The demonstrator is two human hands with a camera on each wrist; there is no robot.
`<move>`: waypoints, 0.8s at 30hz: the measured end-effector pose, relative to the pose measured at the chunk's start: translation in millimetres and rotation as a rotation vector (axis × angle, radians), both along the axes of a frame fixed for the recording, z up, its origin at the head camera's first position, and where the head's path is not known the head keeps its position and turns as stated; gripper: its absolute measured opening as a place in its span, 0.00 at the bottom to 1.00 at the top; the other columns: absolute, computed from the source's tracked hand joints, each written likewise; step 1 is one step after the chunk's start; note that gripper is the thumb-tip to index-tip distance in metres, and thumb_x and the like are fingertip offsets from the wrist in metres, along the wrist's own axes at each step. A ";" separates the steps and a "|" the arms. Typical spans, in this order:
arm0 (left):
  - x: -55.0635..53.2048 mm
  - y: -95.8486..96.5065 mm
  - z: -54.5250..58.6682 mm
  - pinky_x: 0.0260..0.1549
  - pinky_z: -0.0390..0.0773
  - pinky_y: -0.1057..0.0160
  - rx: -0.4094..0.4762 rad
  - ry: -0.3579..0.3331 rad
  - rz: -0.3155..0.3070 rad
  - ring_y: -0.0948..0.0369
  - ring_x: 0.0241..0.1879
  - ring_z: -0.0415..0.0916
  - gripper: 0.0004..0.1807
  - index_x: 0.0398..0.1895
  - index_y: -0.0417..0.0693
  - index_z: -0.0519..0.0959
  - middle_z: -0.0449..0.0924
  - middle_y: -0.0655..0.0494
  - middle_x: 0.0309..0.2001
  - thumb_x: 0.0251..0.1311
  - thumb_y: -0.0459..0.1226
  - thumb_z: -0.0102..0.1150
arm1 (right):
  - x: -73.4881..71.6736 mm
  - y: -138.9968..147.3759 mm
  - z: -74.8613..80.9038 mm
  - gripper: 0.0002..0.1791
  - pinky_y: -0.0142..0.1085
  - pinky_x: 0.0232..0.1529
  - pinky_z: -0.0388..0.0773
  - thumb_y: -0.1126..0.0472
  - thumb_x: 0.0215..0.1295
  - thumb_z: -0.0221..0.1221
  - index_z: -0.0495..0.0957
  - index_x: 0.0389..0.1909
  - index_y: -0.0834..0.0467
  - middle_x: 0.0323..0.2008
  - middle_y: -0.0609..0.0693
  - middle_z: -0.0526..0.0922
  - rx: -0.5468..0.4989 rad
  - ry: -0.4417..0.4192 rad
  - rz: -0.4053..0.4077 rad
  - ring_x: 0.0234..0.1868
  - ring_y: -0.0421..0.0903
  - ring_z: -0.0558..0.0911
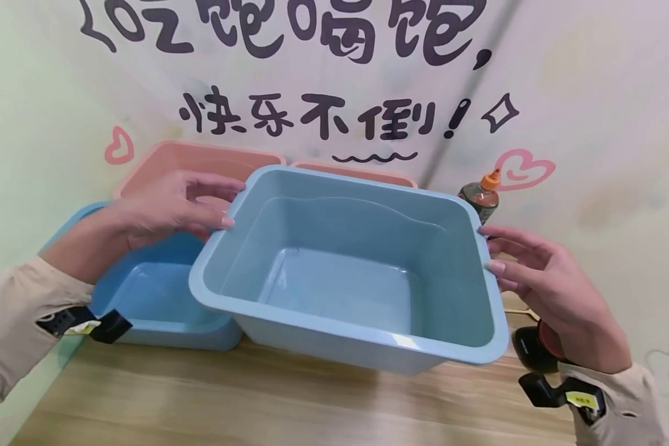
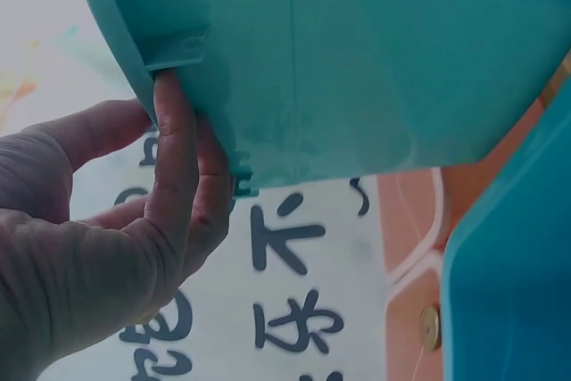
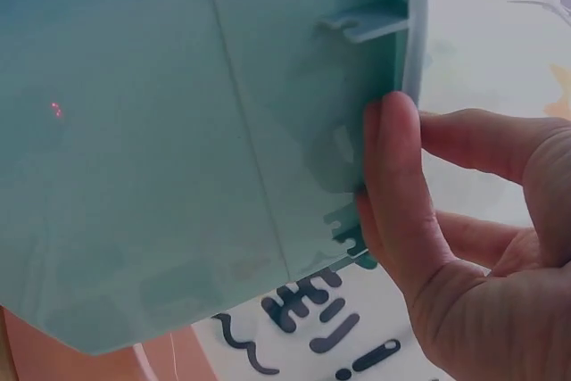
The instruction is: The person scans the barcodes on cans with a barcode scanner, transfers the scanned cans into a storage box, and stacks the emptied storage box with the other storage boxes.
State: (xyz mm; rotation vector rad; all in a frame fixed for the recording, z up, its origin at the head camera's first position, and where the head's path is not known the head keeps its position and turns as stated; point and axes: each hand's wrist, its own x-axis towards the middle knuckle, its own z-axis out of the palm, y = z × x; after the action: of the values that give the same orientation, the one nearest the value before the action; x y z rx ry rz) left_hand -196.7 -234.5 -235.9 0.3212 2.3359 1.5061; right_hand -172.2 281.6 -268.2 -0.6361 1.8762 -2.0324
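Observation:
A light blue plastic storage bin [image 1: 340, 279] is held up above the table, its open top tilted toward me. My left hand [image 1: 164, 201] grips the rim on the left side, while my right hand [image 1: 552, 288] grips the opposite rim. In the left wrist view, the left hand's fingers [image 2: 175, 158] curl under the lip against the bin's outer wall [image 2: 357, 60]. The right wrist view shows the right hand's fingers [image 3: 397, 176] tucked beneath the rim in the same way, beside a small moulded rib [image 3: 366, 22].
Behind and left stands a darker blue bin [image 1: 167, 294]. Pink bins [image 1: 201, 152] line the lettered wall. At the right are a bottle with an orange cap [image 1: 482, 195] and a black round object [image 1: 529, 350]. The wooden table [image 1: 256, 402] shows in front.

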 end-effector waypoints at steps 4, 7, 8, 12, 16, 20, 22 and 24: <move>-3.7 -10.9 7.1 0.40 0.86 0.48 -0.043 0.025 0.023 0.57 0.48 0.85 0.34 0.71 0.47 0.69 0.76 0.45 0.63 0.60 0.37 0.67 | -4.0 -11.4 5.9 0.28 0.37 0.38 0.86 0.83 0.68 0.43 0.67 0.68 0.65 0.49 0.54 0.84 -0.024 -0.003 0.041 0.39 0.46 0.88; -5.5 -18.0 11.4 0.41 0.86 0.48 -0.082 0.039 0.016 0.56 0.49 0.85 0.34 0.71 0.47 0.69 0.77 0.46 0.63 0.60 0.38 0.68 | -8.4 -20.2 10.5 0.28 0.36 0.39 0.86 0.83 0.68 0.43 0.68 0.67 0.65 0.48 0.54 0.83 -0.063 -0.009 0.053 0.39 0.46 0.88; -6.2 -20.1 12.8 0.41 0.86 0.48 -0.088 0.041 0.014 0.56 0.49 0.85 0.34 0.71 0.48 0.70 0.78 0.47 0.62 0.61 0.38 0.68 | -9.9 -22.9 12.4 0.28 0.36 0.39 0.86 0.83 0.68 0.43 0.69 0.67 0.65 0.47 0.54 0.83 -0.076 -0.010 0.048 0.38 0.46 0.88; -7.4 -26.5 16.8 0.41 0.85 0.47 -0.065 0.032 0.003 0.54 0.47 0.85 0.31 0.69 0.53 0.72 0.82 0.55 0.57 0.62 0.37 0.66 | -16.1 -28.1 21.0 0.26 0.37 0.40 0.87 0.82 0.69 0.43 0.71 0.65 0.66 0.47 0.54 0.84 -0.135 -0.009 0.052 0.39 0.47 0.88; -7.9 -31.8 22.8 0.41 0.85 0.48 -0.040 0.020 0.007 0.53 0.47 0.85 0.30 0.69 0.59 0.72 0.83 0.62 0.54 0.63 0.37 0.64 | -18.7 -29.5 31.0 0.25 0.37 0.40 0.87 0.82 0.69 0.42 0.71 0.65 0.67 0.48 0.56 0.84 -0.152 0.005 0.071 0.40 0.48 0.89; -11.1 -38.3 31.2 0.41 0.86 0.52 -0.058 0.013 0.032 0.56 0.45 0.86 0.31 0.71 0.54 0.69 0.83 0.65 0.53 0.64 0.36 0.63 | -18.7 -34.8 39.3 0.26 0.33 0.37 0.86 0.82 0.69 0.42 0.69 0.65 0.68 0.48 0.56 0.84 -0.150 -0.005 0.056 0.39 0.47 0.88; -12.9 -43.5 34.5 0.41 0.86 0.53 -0.077 0.018 0.033 0.56 0.44 0.86 0.31 0.71 0.52 0.68 0.83 0.66 0.52 0.65 0.36 0.62 | -19.5 -39.7 42.4 0.25 0.33 0.38 0.85 0.83 0.68 0.43 0.69 0.65 0.68 0.48 0.56 0.84 -0.151 -0.010 0.052 0.40 0.47 0.87; -15.0 -50.2 37.2 0.40 0.86 0.54 -0.098 0.026 0.032 0.56 0.44 0.86 0.30 0.71 0.53 0.68 0.84 0.67 0.52 0.66 0.36 0.62 | -21.2 -46.1 44.9 0.25 0.33 0.39 0.85 0.83 0.68 0.43 0.70 0.64 0.68 0.47 0.56 0.84 -0.149 -0.010 0.056 0.40 0.47 0.87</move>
State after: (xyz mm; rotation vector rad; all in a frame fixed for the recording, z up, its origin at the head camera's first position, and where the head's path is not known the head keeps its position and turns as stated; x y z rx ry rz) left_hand -211.7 -284.7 -198.7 0.2818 2.4363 1.4037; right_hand -193.4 235.5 -223.3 -0.7066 1.6932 -2.1488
